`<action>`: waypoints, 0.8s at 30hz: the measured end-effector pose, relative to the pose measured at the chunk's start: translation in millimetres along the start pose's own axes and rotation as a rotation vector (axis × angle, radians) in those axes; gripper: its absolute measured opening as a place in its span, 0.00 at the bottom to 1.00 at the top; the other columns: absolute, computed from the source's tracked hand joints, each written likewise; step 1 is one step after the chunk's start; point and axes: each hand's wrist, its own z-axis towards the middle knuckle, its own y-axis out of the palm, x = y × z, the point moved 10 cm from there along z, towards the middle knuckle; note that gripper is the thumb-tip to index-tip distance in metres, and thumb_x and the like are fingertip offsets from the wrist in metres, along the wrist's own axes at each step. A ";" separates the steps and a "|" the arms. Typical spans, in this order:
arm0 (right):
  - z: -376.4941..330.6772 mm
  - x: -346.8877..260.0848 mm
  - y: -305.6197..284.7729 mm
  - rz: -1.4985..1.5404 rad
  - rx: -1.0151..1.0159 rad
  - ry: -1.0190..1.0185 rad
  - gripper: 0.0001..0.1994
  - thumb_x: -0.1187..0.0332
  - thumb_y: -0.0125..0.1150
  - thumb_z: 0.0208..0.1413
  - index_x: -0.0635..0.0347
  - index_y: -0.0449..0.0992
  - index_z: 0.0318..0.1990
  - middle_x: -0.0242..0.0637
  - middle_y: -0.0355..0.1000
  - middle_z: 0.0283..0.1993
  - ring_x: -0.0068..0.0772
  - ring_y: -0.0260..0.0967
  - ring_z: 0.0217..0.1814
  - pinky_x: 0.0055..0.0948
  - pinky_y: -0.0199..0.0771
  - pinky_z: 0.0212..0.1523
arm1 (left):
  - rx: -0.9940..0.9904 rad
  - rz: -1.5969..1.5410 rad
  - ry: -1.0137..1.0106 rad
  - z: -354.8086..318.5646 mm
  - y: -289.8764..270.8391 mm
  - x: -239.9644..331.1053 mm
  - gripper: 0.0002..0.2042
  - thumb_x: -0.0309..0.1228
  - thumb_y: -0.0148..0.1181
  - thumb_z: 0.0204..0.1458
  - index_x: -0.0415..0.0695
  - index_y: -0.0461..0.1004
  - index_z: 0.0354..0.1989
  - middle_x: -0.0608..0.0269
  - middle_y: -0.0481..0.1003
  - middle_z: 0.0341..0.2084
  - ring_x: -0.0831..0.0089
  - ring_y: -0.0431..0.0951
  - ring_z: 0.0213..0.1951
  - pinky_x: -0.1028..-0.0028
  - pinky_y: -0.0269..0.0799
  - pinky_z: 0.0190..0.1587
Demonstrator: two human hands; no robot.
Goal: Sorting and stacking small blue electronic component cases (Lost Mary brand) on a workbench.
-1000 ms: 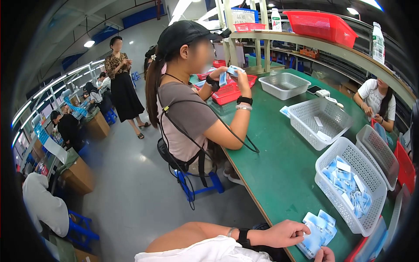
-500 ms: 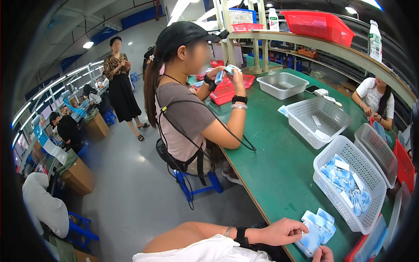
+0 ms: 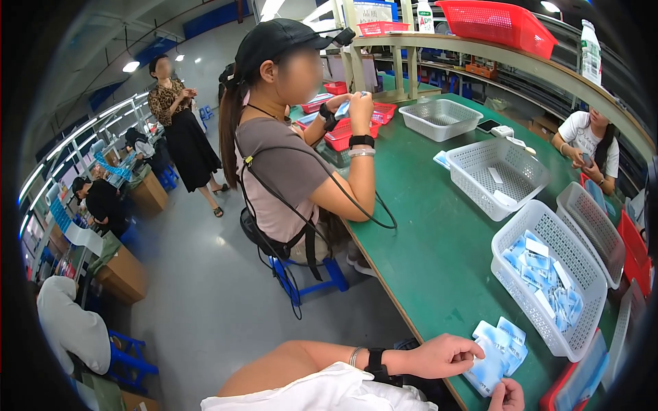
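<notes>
Low at the right of the head view, a light-blue and white flat packet point(image 3: 484, 376) lies at the table edge between my hands. My left hand point(image 3: 444, 356) is closed, thumb and forefinger pinched at the packet's upper left edge. Only the fingers of my right hand point(image 3: 506, 396) show, pinching its lower right corner. Just beyond lie several more blue-and-white packets point(image 3: 511, 334), overlapping on the green table point(image 3: 432, 274). To their right stands a white perforated basket point(image 3: 508, 281) holding a heap of small blue-and-white packets and white slips.
Two pale baskets point(image 3: 473, 188) point(image 3: 439, 140) stand farther back; the nearer contains white slips. Red trays point(image 3: 558, 397) line the right side. A co-worker point(image 3: 281, 164) sits at the table's left edge, a cable looping by their arm. Another person point(image 3: 589, 140) sits across.
The view has shifted slightly. My left fingertips sit a little higher along the packet's edge, while my right hand still grips its corner. The seated co-worker's hands have come closer together.
</notes>
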 end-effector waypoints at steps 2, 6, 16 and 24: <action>-4.7 -1.6 -4.1 0.009 0.031 -0.010 0.05 0.77 0.58 0.59 0.71 0.76 0.37 0.33 0.73 0.33 0.20 0.66 0.35 0.21 0.69 0.39 | -0.009 0.010 0.000 -1.9 3.5 1.6 0.12 0.25 0.56 0.57 0.35 0.73 0.48 0.67 0.74 0.24 0.84 0.71 0.24 0.80 0.67 0.28; 7.1 38.4 -17.8 0.039 0.066 -0.085 0.10 0.75 0.63 0.54 0.70 0.75 0.43 0.35 0.73 0.37 0.24 0.67 0.37 0.22 0.67 0.39 | 0.015 0.045 0.036 9.4 7.5 -0.5 0.11 0.25 0.56 0.56 0.37 0.74 0.47 0.66 0.75 0.26 0.84 0.70 0.26 0.78 0.68 0.28; 24.3 32.5 -1.0 0.146 0.084 -0.057 0.07 0.73 0.63 0.55 0.66 0.79 0.39 0.25 0.73 0.28 0.09 0.63 0.27 0.14 0.65 0.29 | 0.098 -0.178 -0.095 16.1 -11.8 -18.7 0.12 0.22 0.59 0.56 0.36 0.74 0.49 0.69 0.75 0.30 0.88 0.70 0.28 0.85 0.66 0.29; 11.6 38.9 -13.8 0.149 0.092 -0.017 0.08 0.72 0.63 0.56 0.66 0.79 0.40 0.26 0.73 0.28 0.10 0.64 0.26 0.14 0.66 0.28 | 0.055 -0.193 -0.123 10.4 2.7 -18.4 0.15 0.19 0.61 0.54 0.34 0.73 0.51 0.66 0.76 0.31 0.87 0.71 0.29 0.85 0.67 0.30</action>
